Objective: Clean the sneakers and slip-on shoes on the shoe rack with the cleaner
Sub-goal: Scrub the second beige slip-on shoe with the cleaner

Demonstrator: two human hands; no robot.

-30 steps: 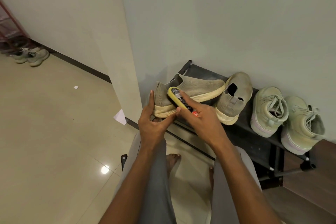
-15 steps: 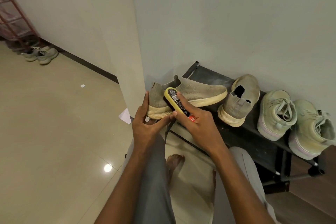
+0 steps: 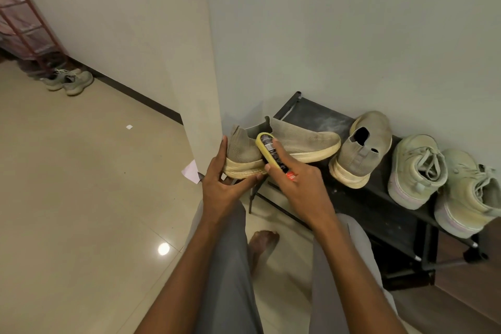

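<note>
A grey knit slip-on shoe [image 3: 298, 138] with a cream sole lies on its side at the left end of the black shoe rack [image 3: 366, 206]. My left hand [image 3: 219, 184] grips its heel, fingers along the back and thumb under the sole. My right hand [image 3: 298, 190] holds a yellow cleaner applicator [image 3: 268, 150] with a dark label, pressed against the shoe's side near the heel. The second slip-on [image 3: 360, 149] stands beside it, heel toward me. Two pale green lace-up sneakers [image 3: 414, 171] [image 3: 471, 195] sit at the rack's right end.
The rack stands against a pale wall beside a corner pillar [image 3: 200, 62]. My legs in grey trousers and a bare foot [image 3: 263, 244] are below. A scrap of paper [image 3: 191, 171] lies by the pillar. Far left, another pair of sneakers [image 3: 67, 81] sits by a red rack [image 3: 24, 22].
The view has shifted slightly. My hands and the slip-on shoe keep the same hold, and the applicator stays against the shoe's side near the heel.
</note>
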